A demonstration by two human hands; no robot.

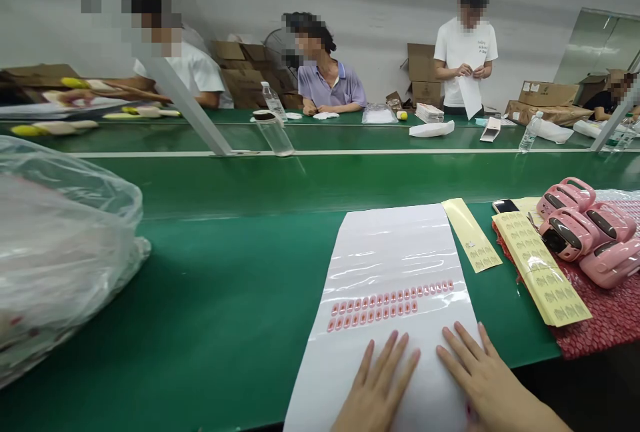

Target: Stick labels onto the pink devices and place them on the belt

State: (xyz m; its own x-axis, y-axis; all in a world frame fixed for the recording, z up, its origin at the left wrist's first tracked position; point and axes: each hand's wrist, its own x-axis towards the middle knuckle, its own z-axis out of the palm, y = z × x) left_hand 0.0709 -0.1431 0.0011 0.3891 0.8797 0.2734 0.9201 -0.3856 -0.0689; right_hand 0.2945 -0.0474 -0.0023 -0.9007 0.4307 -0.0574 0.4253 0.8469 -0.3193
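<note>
Resting on white sheet (387,255) | left hand (379,382), right hand (484,373) | both splayed wide

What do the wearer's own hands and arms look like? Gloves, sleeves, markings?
Left hand and right hand are both bare: no gloves, rings or visible markings. No sleeve, watch or bracelet shows on the visible part of the right forearm. The frame cuts off the left arm, so can't tell about a sleeve there.
</note>
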